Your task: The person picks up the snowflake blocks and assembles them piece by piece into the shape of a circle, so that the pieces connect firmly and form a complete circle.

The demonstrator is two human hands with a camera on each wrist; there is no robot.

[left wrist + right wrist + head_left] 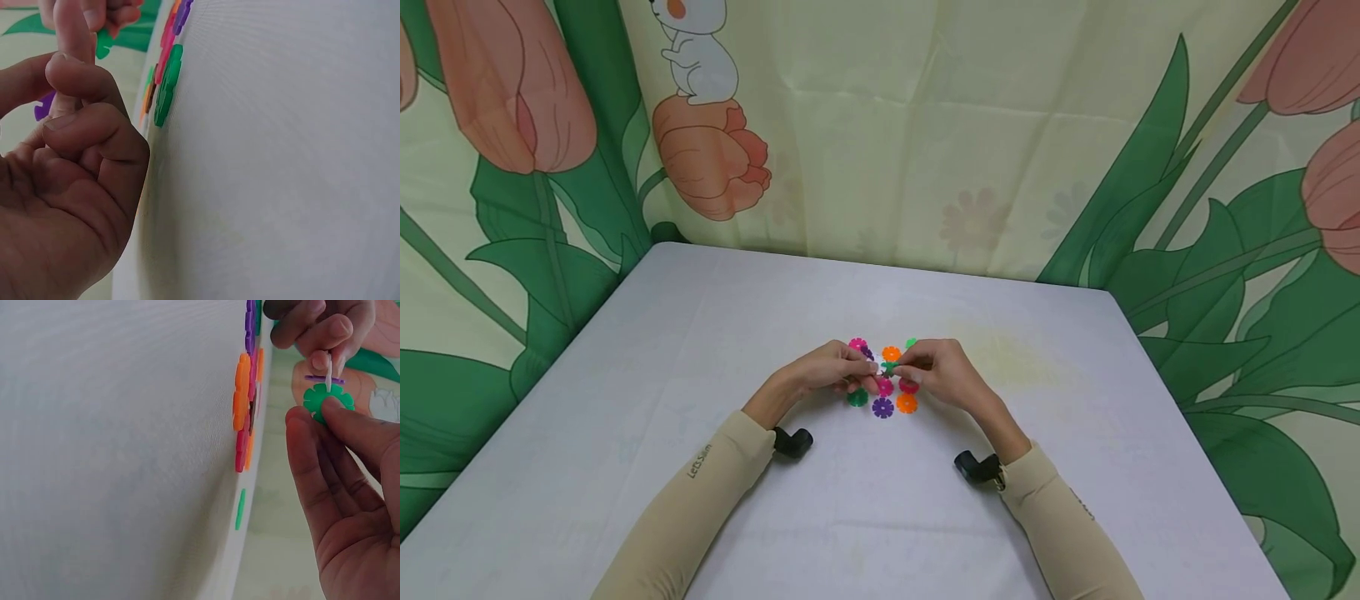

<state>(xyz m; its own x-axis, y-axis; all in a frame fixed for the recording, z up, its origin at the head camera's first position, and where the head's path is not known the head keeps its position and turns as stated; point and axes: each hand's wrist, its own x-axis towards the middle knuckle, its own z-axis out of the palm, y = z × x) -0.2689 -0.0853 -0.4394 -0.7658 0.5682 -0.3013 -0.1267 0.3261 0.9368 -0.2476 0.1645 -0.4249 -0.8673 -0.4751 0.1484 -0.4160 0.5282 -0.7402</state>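
Note:
My right hand (942, 368) pinches a green notched plastic disc (314, 398) between thumb and fingertips. Facing it, my left hand (833, 367) holds a white disc (329, 367), seen edge-on in the right wrist view, by its upper part. A purple disc (310, 378) crosses the white one at an angle, right above the green disc. The green disc's upper edge meets the white disc in that view. In the left wrist view, curled fingers (94, 131) hide most of the white disc, while part of the purple disc (42, 107) shows behind them.
Several loose flower-shaped discs lie on the white-covered table (850, 517) under and around the hands, among them an orange disc (907, 403), a purple one (883, 407) and a dark green one (857, 398). A patterned curtain (880, 125) hangs behind the table.

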